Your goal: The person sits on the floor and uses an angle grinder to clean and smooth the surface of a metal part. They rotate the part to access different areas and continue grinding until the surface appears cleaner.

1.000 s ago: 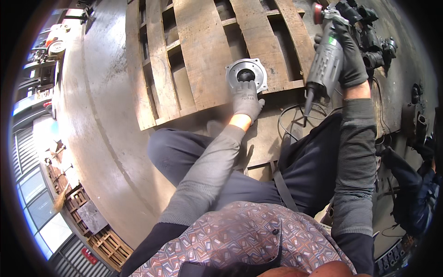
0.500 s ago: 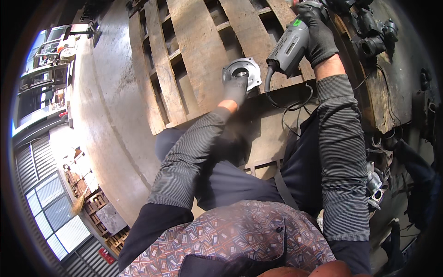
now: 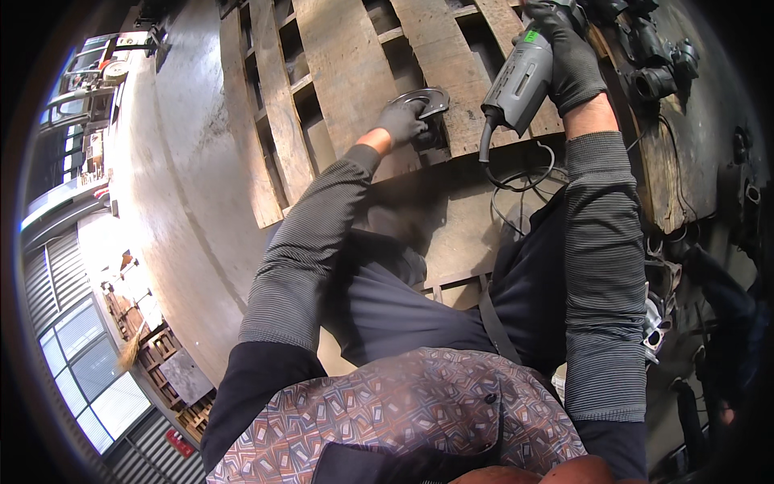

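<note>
Both of my hands wear dark grey gloves. My left hand (image 3: 402, 123) is closed on a round silver metal flange (image 3: 436, 98), which is tilted so that mostly its upper edge shows. It is held over the near part of a wooden pallet (image 3: 343, 77). At the upper right my right hand (image 3: 572, 64) wraps round the front of a grey angle grinder (image 3: 520, 87). The grinder's body slants down to the left, and its black cord (image 3: 488, 139) leaves the rear end. The grinder's head is partly cut off at the top edge, so its disc cannot be made out.
Dark metal castings (image 3: 657, 73) crowd the right side beyond the pallet. Silver metal parts (image 3: 655, 327) lie lower right, beside my right forearm. Loops of cord (image 3: 528, 179) hang at the pallet's near edge, above my legs. Concrete floor (image 3: 173, 161) stretches along the left.
My left hand has moved slightly left and up, tipping the flange from facing up to nearly edge-on. My right hand and the grinder have shifted a little to the right.
</note>
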`<state>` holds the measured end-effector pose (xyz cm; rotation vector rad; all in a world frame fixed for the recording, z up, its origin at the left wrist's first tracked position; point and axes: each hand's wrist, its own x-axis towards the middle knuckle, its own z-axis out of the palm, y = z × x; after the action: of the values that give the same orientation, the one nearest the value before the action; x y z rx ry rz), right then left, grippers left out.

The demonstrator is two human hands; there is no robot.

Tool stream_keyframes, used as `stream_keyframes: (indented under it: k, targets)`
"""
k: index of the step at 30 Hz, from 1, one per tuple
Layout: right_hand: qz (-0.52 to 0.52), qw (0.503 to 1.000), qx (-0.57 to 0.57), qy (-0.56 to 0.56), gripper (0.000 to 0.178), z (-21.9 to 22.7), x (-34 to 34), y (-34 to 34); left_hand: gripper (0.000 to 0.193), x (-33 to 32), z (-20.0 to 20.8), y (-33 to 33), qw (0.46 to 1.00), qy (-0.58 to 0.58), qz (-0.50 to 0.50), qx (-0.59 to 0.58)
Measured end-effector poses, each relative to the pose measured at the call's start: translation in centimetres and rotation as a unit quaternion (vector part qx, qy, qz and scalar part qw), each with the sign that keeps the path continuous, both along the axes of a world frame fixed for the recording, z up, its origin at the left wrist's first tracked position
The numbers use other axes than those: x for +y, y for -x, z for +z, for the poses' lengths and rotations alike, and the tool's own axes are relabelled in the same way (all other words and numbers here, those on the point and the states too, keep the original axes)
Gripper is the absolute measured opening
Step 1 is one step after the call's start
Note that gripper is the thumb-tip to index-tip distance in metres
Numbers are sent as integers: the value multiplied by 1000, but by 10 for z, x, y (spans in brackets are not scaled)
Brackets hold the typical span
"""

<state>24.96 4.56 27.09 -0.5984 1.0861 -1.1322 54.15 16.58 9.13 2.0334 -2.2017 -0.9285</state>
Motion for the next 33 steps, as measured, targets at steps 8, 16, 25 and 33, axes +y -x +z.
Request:
stream_keyframes:
  k: [8, 16, 25, 33]
  targets:
    - [103, 987, 64, 104, 39, -29, -15, 18, 53, -31, 16, -6, 990, -90, 90, 57]
    - [38, 998, 33, 42, 44, 9, -12, 0, 41, -9, 53, 7, 998, -20, -15, -50]
    - [130, 980, 106, 109, 47, -20, -34, 4, 45, 0, 70, 2, 835, -183, 398, 332]
    - [118, 986, 105, 58, 50, -23, -30, 8, 45, 20, 18, 29, 717, -61, 551, 424]
